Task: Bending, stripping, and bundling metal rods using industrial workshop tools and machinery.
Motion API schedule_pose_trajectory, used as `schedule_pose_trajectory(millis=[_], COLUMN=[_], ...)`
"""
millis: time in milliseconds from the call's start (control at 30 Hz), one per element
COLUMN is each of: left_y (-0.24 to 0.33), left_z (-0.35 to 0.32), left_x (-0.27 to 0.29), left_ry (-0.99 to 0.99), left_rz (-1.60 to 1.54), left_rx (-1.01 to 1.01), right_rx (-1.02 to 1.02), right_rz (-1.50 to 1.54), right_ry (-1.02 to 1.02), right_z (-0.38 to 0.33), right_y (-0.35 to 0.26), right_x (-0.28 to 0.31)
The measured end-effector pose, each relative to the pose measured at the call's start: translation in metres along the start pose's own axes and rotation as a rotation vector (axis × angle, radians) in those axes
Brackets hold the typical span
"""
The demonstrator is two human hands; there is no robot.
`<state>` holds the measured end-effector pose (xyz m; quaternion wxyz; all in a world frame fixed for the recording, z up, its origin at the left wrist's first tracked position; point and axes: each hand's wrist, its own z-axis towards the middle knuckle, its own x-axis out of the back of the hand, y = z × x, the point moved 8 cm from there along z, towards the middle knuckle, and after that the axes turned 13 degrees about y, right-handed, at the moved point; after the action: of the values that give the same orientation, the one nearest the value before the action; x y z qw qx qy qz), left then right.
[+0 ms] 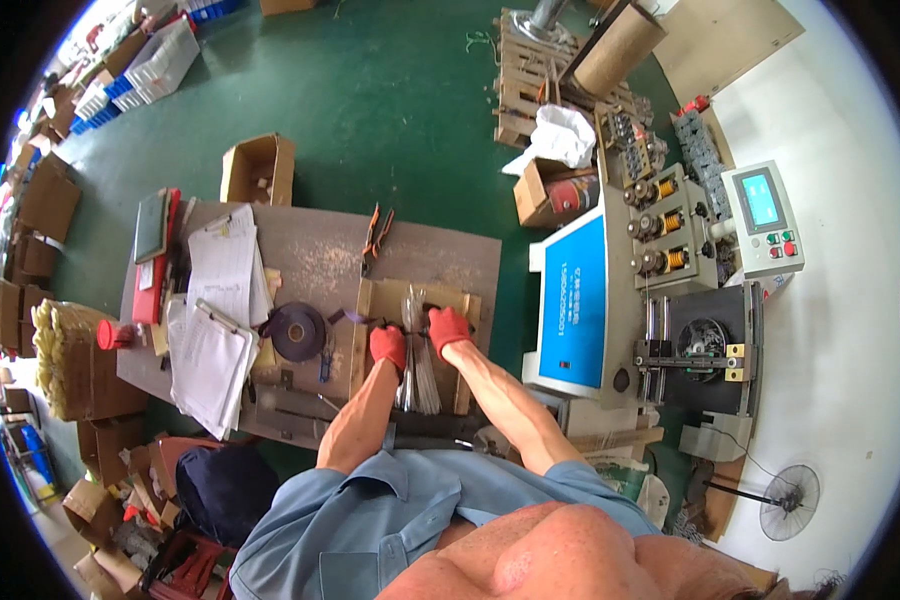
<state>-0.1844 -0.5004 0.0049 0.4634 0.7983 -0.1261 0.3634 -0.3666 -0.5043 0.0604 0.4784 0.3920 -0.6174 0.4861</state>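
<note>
A bundle of thin, clear-to-silvery rods point(419, 385) lies lengthwise in a shallow wooden tray point(360, 349) at the near edge of the table. My left hand point(387, 345), in a red glove with dark fingertips, is closed at the bundle's left side. On its right side my right hand point(450, 331), gloved the same way, is closed too. A narrow dark strip point(412, 333) crosses the bundle between both hands, its ends running into my curled fingers. Left of the tray rests a roll of dark purple tape point(297, 331), its loose end pointing toward the tray.
Orange-handled pliers point(375, 236) lie beyond the tray on the brown table point(315, 225). Papers with a clipboard point(215, 345) cover the left side, near a red lid point(113, 334). A blue-topped machine point(574, 305) stands right. Behind the table sits an open carton point(257, 168).
</note>
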Motion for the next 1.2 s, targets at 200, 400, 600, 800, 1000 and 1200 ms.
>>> schedule_pose_trajectory(millis=[200, 400, 600, 800, 1000, 1200], left_y=[-0.037, -0.053, 0.039, 0.069, 0.080, -0.015], left_z=[0.018, 0.011, -0.042, -0.066, -0.114, -0.105], left_x=[-0.033, -0.019, 0.060, 0.109, 0.154, 0.108], left_ry=[-0.027, -0.064, -0.164, -0.254, -0.250, -0.206], left_rz=[-0.166, -0.441, -1.085, -1.288, -1.214, -1.111], left_rx=[0.116, 0.238, 0.427, 0.249, 0.040, 0.126], right_rx=[0.037, -0.235, 0.230, 0.403, 0.533, 0.573], right_rz=[0.041, 0.801, 0.768, 0.801, 0.729, 0.637], right_ry=[-0.120, -0.471, -0.252, 0.057, 0.170, 0.074], right_z=[0.003, -0.030, -0.044, -0.088, -0.140, -0.155], right_y=[-0.002, -0.002, -0.059, -0.079, -0.075, -0.064], right_x=[0.000, -0.026, 0.093, 0.159, 0.188, 0.109])
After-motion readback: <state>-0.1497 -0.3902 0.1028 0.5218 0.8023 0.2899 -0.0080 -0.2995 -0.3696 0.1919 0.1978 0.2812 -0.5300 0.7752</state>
